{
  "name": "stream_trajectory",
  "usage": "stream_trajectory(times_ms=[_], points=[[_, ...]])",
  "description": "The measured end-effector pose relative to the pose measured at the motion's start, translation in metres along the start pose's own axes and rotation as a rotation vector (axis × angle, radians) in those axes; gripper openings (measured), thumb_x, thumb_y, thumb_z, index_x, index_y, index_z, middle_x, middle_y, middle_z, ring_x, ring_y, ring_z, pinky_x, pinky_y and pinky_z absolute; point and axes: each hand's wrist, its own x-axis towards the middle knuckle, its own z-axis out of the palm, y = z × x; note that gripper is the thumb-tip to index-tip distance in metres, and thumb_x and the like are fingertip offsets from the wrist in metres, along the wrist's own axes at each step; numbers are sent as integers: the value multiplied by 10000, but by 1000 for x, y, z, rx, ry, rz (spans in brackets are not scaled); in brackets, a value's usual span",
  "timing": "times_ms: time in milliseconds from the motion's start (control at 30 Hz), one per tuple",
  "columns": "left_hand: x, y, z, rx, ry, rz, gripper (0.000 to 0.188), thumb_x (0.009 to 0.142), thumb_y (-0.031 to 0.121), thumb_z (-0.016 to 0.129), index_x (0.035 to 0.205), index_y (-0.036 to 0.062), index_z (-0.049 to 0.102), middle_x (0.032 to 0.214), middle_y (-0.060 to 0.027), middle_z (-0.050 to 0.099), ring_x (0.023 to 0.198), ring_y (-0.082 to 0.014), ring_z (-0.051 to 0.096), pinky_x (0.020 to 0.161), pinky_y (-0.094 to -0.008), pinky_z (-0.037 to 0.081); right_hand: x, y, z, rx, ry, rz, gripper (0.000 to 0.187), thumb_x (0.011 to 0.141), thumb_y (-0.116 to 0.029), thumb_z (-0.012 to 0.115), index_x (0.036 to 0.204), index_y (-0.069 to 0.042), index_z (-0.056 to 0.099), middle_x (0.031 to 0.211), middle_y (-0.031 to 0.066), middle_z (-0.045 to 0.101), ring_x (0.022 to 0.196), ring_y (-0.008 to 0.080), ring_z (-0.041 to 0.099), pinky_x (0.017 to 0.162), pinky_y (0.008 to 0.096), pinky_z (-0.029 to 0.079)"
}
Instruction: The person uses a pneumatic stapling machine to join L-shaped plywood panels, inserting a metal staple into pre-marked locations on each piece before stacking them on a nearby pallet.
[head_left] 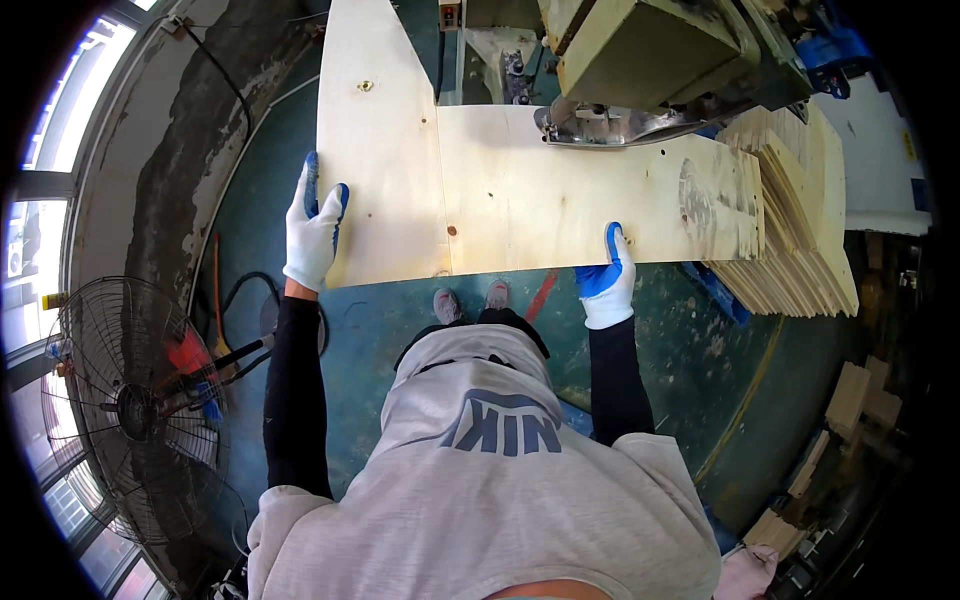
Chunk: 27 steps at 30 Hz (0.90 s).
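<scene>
The plywood (540, 200) is pale cream with a dark knot swirl at its right. Both gloves, left (313, 235) and right (607, 285), are white with blue palms. The floor (400, 320) is worn teal.

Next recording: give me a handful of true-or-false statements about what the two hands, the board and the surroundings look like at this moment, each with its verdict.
1. Both hands wear white gloves with blue palms. True: left hand, right hand.
2. The left hand grips the left edge of the pale L-shaped plywood board. True.
3. The right hand hangs free of the board. False: it holds the board's near edge.
4. The stack of cut plywood pieces sits at the person's left. False: it is at the right, past the board's end.
5. The black wire-caged floor fan stands at the left. True.
6. The floor is bare wood. False: it is worn green.
</scene>
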Motion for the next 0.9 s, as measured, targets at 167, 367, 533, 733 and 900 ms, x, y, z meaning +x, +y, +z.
stream_trajectory(times_ms=[167,367,533,733,900], points=[[12,3,5,113,-27,-9,660,1003,112,652,1575,18,337,1449,-52,525,1137,-73,536,937,-197,451,4,-2,4,-15,-15,29,360,1030,-272,595,1311,-48,603,1305,97,660,1179,241,654,988,400,560],[16,9,11,143,-34,-101,677,1005,143,657,1581,23,323,1475,-75,511,1193,-107,527,1002,-220,430,6,-9,11,-45,31,17,374,1028,-262,596,1332,-44,584,1312,102,654,1200,244,642,1012,410,547],[19,-3,4,193,-48,-8,669,1010,146,646,1579,16,320,1476,-86,513,1210,-118,531,1009,-225,432,0,-10,9,-49,-5,32,377,1033,-260,585,1336,-35,582,1331,105,642,1222,245,628,1026,419,539],[18,-2,5,182,-59,-85,655,1014,138,640,1583,39,331,1393,-29,549,1063,-65,532,905,-191,452,8,-7,0,-55,19,-4,353,1039,-260,574,1304,-31,614,1344,90,636,1226,249,624,1006,429,551],[28,-3,12,226,-35,-67,655,1013,152,648,1579,36,338,1413,-45,541,1114,-86,541,950,-208,451,12,-5,3,-56,37,1,359,1042,-259,557,1331,-51,603,1361,93,627,1218,251,629,1000,427,553]])
